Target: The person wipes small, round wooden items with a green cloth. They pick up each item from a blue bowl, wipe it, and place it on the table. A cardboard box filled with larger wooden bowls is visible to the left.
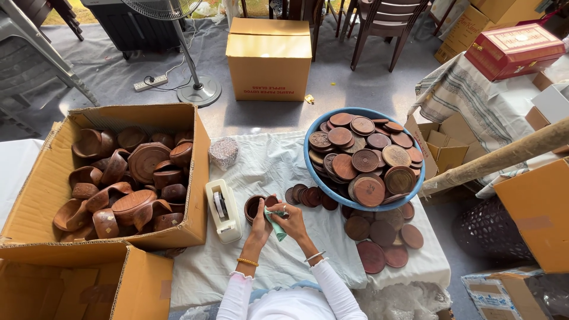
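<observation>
My left hand (259, 224) grips a small round wooden holder (253, 207) just above the white cloth. My right hand (291, 220) presses a pale green cloth (275, 226) against the holder's right side, next to a small wooden disc (271, 201). Both wrists wear bangles and white sleeves. A white tape dispenser (223, 211) lies just left of my left hand. A row of dark wooden discs (308, 196) lies just beyond my right hand.
A blue basin (309, 163) heaped with carved wooden discs sits at right, with more discs (382, 240) on the cloth below it. An open cardboard box (198, 172) of curved wooden pieces stands at left. A fan base (199, 92), a closed box (269, 58) and chairs stand behind.
</observation>
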